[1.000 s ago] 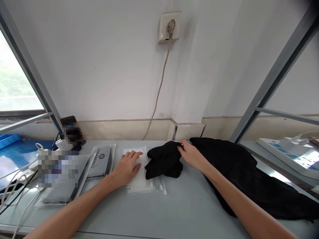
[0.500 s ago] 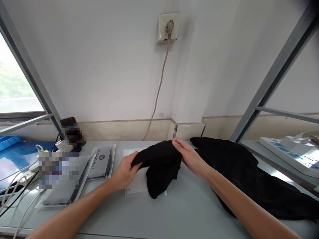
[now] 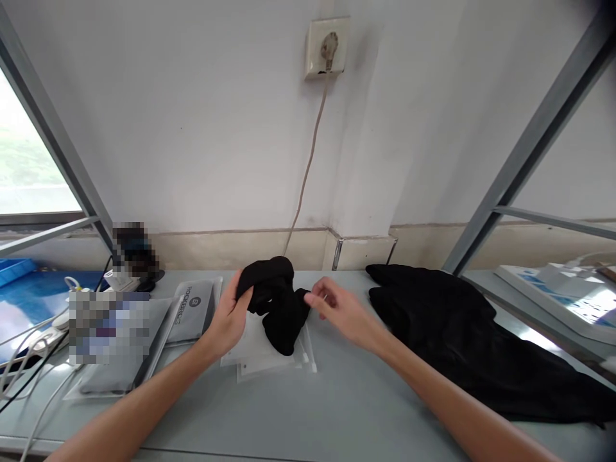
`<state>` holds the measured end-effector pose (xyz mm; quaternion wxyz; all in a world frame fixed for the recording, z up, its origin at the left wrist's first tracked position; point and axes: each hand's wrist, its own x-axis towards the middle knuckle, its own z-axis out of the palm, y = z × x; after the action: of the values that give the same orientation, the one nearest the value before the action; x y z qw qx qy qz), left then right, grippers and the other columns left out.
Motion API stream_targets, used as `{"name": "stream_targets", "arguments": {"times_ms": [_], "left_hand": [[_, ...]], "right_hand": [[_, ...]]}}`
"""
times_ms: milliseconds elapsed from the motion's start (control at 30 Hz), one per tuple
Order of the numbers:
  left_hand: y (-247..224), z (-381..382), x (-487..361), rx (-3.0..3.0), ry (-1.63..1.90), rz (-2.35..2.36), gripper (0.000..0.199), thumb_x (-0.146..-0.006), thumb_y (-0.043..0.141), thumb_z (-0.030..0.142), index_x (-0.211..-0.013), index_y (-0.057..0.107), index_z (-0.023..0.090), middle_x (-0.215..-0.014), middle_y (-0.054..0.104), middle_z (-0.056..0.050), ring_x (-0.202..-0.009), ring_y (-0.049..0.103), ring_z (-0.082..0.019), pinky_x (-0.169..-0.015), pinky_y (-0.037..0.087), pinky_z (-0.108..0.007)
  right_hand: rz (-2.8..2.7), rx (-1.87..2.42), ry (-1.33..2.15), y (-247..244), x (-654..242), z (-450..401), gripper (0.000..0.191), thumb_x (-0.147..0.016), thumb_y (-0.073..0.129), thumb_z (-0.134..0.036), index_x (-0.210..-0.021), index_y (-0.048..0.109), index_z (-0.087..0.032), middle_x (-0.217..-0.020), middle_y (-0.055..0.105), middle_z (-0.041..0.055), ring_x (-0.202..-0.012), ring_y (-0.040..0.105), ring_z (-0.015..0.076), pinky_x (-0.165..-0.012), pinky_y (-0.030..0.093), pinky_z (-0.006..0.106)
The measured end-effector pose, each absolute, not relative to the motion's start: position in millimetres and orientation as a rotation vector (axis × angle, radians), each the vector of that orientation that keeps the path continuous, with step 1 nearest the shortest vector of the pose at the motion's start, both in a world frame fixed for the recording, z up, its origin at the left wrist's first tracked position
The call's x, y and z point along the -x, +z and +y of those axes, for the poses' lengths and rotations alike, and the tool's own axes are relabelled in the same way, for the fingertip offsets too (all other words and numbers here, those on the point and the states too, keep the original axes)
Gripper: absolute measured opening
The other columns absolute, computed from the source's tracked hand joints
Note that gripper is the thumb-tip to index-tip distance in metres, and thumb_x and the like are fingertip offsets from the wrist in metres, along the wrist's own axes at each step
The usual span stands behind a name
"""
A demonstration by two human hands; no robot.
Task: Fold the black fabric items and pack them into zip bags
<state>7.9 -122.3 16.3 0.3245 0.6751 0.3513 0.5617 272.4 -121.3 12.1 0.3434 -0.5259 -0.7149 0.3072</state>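
My left hand [image 3: 230, 321] grips one end of a bunched black cloth [image 3: 283, 317], thumb in front and fingers behind. The cloth hangs in a loop above clear plastic bags [image 3: 269, 366] lying on the grey table [image 3: 356, 410]. At the right edge of the cloth is my right hand [image 3: 337, 308], its thumb and index finger pinched together where they meet a small tip of the fabric. A larger black garment [image 3: 447, 327] lies spread on the table to the right of my right hand.
Packed grey pouches [image 3: 195, 311] in clear bags lie on the left, beside white cables and a power strip [image 3: 52, 337]. A phone on a stand [image 3: 137, 253] is behind them. Metal frame posts [image 3: 524, 147] rise on both sides; a wall socket [image 3: 327, 48] is ahead.
The black cloth has moved left and become more bunched, with a loop at its top. My right hand has moved down and left, and more of the plastic bags shows.
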Motion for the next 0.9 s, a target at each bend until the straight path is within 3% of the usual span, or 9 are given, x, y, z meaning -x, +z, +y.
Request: {"name": "stream_targets", "arguments": {"times_ms": [100,233,367,500,567,633,767,833,900], "left_hand": [[15.7,-125.9,-10.4,-1.809,1.327,0.871,0.038,-0.108,0.045,0.04,-0.139,0.061,0.026,-0.135,0.067,-0.007,-0.125,0.061,-0.024,-0.105,0.05,-0.034],[14.1,-125.4,-9.8,-1.902,1.222,0.876,0.043,-0.108,0.043,0.042,-0.143,0.06,0.024,-0.138,0.067,-0.008,-0.134,0.056,-0.026,-0.111,0.047,-0.036],[15.8,-117.2,-6.4,-1.796,1.579,1.092,0.038,-0.104,0.049,0.044,-0.129,0.067,0.021,-0.13,0.071,-0.008,-0.128,0.061,-0.027,-0.107,0.05,-0.037],[31.1,-114.6,-7.0,-1.345,1.835,1.082,0.031,-0.098,0.061,0.05,-0.105,0.068,0.021,-0.087,0.073,-0.002,-0.071,0.07,-0.017,-0.068,0.059,-0.028],[40.6,-115.2,-6.8,-1.17,1.771,1.002,0.032,-0.091,0.07,0.052,-0.089,0.061,0.021,-0.061,0.057,0.007,-0.04,0.048,-0.009,-0.042,0.046,-0.021],[46.2,-113.3,-3.5,-1.087,1.731,0.964,0.038,-0.086,0.077,0.052,-0.083,0.053,0.022,-0.052,0.043,0.012,-0.032,0.032,-0.005,-0.034,0.033,-0.018],[34.6,-96.1,12.9,-1.11,1.615,1.12,0.046,-0.083,0.08,0.048,-0.113,0.058,0.022,-0.076,0.061,0.005,-0.05,0.053,-0.008,-0.046,0.046,-0.02],[18.6,-85.0,20.8,-1.187,1.541,1.323,0.055,-0.087,0.074,0.043,-0.133,0.05,0.023,-0.109,0.067,-0.007,-0.086,0.068,-0.017,-0.068,0.057,-0.028],[2.4,-77.9,25.1,-1.367,1.481,1.589,0.06,-0.089,0.07,0.032,-0.142,0.044,0.024,-0.138,0.056,-0.016,-0.112,0.065,-0.025,-0.086,0.057,-0.039]], "right_hand": [[-2.059,1.324,0.71,9.6,-261.6,-130.5,0.017,-0.09,0.065,-0.04,-0.094,0.057,-0.026,-0.091,0.068,0.0018,-0.082,0.062,0.0221,-0.072,0.047,0.033],[-1.967,1.286,0.764,-1.9,-264.4,-121.3,0.014,-0.098,0.046,-0.034,-0.088,0.051,-0.026,-0.074,0.06,-0.002,-0.069,0.055,0.0199,-0.066,0.043,0.032],[-1.487,1.135,0.811,1.9,-278.0,-108.3,0.02,-0.098,0.05,-0.046,-0.091,0.049,-0.027,-0.079,0.056,-0.0019,-0.075,0.057,0.0199,-0.072,0.048,0.033],[-1.33,1.068,0.864,25.6,-287.8,-113.0,0.031,-0.095,0.057,-0.061,-0.096,0.051,-0.03,-0.065,0.043,-0.0053,-0.057,0.043,0.0177,-0.053,0.038,0.03],[-1.317,1.066,0.951,36.1,-291.2,-116.6,0.037,-0.092,0.059,-0.066,-0.101,0.05,-0.031,-0.062,0.044,-0.0058,-0.053,0.041,0.0177,-0.049,0.034,0.03],[-1.301,1.11,0.961,40.0,-296.7,-115.1,0.038,-0.091,0.059,-0.067,-0.101,0.051,-0.031,-0.063,0.048,-0.0052,-0.053,0.044,0.0184,-0.05,0.035,0.03],[-1.568,1.446,0.624,25.0,-318.1,-95.7,0.028,-0.095,0.055,-0.054,-0.088,0.057,-0.027,-0.073,0.058,0.0001,-0.068,0.055,0.0216,-0.065,0.043,0.034],[-1.804,1.606,0.421,12.6,-328.3,-86.0,0.021,-0.092,0.059,-0.046,-0.088,0.061,-0.025,-0.084,0.065,0.0045,-0.079,0.06,0.0257,-0.076,0.047,0.039],[-1.969,1.594,0.294,3.9,-332.0,-82.3,0.021,-0.093,0.058,-0.044,-0.095,0.065,-0.025,-0.099,0.067,0.0084,-0.094,0.062,0.0297,-0.087,0.047,0.043]]}}
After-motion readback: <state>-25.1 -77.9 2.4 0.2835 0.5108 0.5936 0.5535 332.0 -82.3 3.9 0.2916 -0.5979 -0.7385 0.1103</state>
